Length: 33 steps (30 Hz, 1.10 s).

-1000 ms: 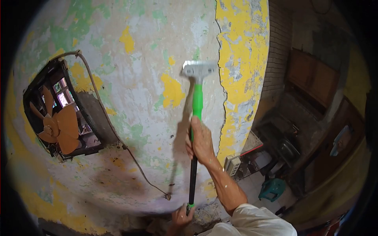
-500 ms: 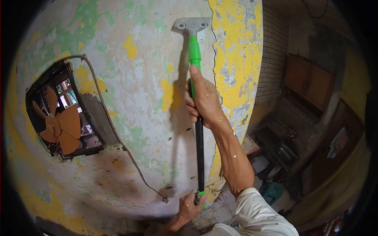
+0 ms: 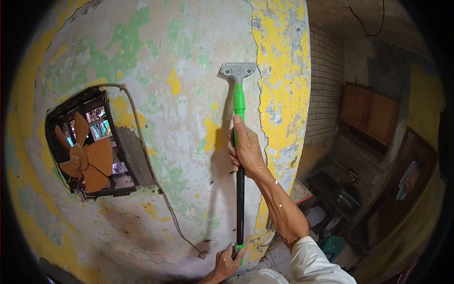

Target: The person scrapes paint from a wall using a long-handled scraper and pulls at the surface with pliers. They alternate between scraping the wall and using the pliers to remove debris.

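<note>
A long-handled scraper [image 3: 240, 208] with a grey metal head [image 3: 239, 72] and a green and black handle stands nearly upright in front of the wall. Its blade end lies at the wall surface, just left of the ragged edge of the yellow paint; whether it touches cannot be told. My right hand [image 3: 247, 147] is closed round the upper handle, thumb laid along the green part. Lower down, my left hand [image 3: 224, 266] grips the handle's bottom end near a green collar. Pale flakes stick to my right forearm. The wall [image 3: 189, 52] shows patchy white, green and yellow paint.
An orange-bladed fan [image 3: 85, 161] sits in a dark-framed wall opening at left, with a cable [image 3: 146, 156] running down from it. To the right are a wooden cabinet [image 3: 370, 113], a dark sink [image 3: 340, 196] and a green basin [image 3: 332, 247].
The view has tilted up, so the wall and fan appear lower. Both hands and the scraper have come down, with the blade slightly lower against the wall marks.
</note>
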Motion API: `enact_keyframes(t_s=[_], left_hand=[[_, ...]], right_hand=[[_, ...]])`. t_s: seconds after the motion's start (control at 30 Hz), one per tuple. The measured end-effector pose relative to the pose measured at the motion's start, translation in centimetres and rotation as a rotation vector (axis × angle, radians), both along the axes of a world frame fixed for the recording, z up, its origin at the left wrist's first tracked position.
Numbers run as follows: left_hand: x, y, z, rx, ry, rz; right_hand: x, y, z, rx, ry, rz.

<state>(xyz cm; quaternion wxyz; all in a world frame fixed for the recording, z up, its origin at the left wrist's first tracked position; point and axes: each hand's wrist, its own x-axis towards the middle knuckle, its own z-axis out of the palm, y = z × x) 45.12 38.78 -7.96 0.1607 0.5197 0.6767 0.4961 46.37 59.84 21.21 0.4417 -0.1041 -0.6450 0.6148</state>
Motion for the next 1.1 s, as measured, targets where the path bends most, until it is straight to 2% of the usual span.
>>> enact_keyframes(t_s=[0.17,0.27,0.33,0.4,0.53,0.63,0.7,0.8,0.9,0.97,1.03,1.1], left_hand=[[1.4,-1.8,-1.0,-0.037,-0.149,0.077],[0.0,-0.8,1.0,0.087,-0.108,0.121],[-1.8,0.7,4.1,0.150,0.061,0.114],[-2.2,1.8,8.4,0.247,0.041,0.082],[-2.2,2.1,17.2,0.267,-0.032,0.020],[-1.7,1.8,21.0,0.295,-0.080,-0.023],[-1.0,1.5,20.8,0.316,-0.113,-0.048],[0.3,-0.1,17.9,0.258,-0.101,-0.064],[0.6,-0.4,18.1,0.278,-0.109,-0.083],[-0.3,0.8,20.6,0.334,-0.093,-0.080],[-1.0,1.8,23.6,0.395,-0.086,-0.091],[-1.4,2.1,25.7,0.396,-0.082,-0.128]], right_hand=[[-0.9,-1.4,-2.1,0.004,-0.048,0.000],[-1.8,-0.8,1.1,0.077,-0.003,-0.016],[-2.5,0.0,4.9,0.169,0.054,-0.028],[-2.8,1.3,9.1,0.214,0.088,-0.021],[-2.1,1.8,17.5,0.208,0.149,0.014],[-2.2,2.4,21.5,0.164,0.200,0.041],[-1.7,1.7,20.6,0.158,0.208,0.035],[-0.7,0.6,16.7,0.130,0.091,0.020],[-0.5,0.6,17.5,0.105,0.080,0.021],[-0.6,0.3,20.6,0.173,0.148,-0.065],[-1.5,2.4,24.9,0.238,0.214,-0.031],[-1.5,2.7,27.4,0.197,0.223,0.024]])
